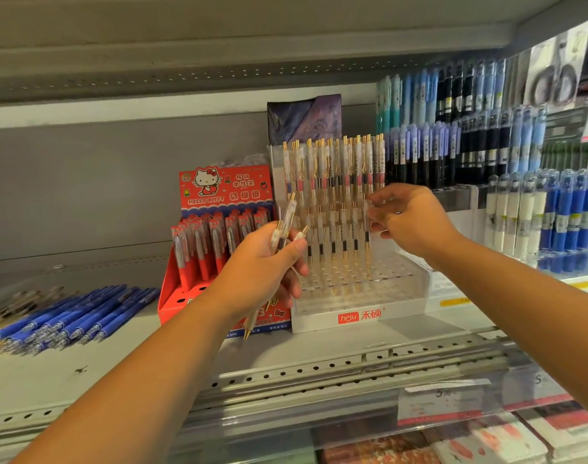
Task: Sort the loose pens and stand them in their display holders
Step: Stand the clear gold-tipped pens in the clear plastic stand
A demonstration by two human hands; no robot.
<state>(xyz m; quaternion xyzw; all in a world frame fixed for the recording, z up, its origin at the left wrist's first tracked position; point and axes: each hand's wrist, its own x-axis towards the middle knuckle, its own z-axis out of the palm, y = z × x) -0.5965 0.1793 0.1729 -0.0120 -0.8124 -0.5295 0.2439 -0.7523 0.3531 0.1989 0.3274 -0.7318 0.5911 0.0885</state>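
**Q:** ok so where are the loose pens at right now?

**A:** There's a small bunch of clear gold-trimmed pens (pixel 287 226) in the left hand (pixel 259 266), fingers wrapped round their middles and thumb across the front. They're held over the shelf (pixel 286 353), in front of where the red Hello Kitty box (pixel 225 192) meets the clear holder (pixel 359 308). Long axis is tilted, not upright. Clicker ends are up and leaning toward the holder, gold tips point down toward the shelf's front edge, and one tip pokes out below the palm.

**Q:** and the other hand?

**A:** The right hand (pixel 409 219) is up at the holder's right side, and its thumb and fingers look to be pinching the top of the end pen (pixel 366 229) in the lower row. That one's upright, tip down in its hole, same as the standing pens (pixel 332 169) in the back row. Also a heap of blue pens (pixel 75 316) lying flat and diagonal near the shelf's left end.
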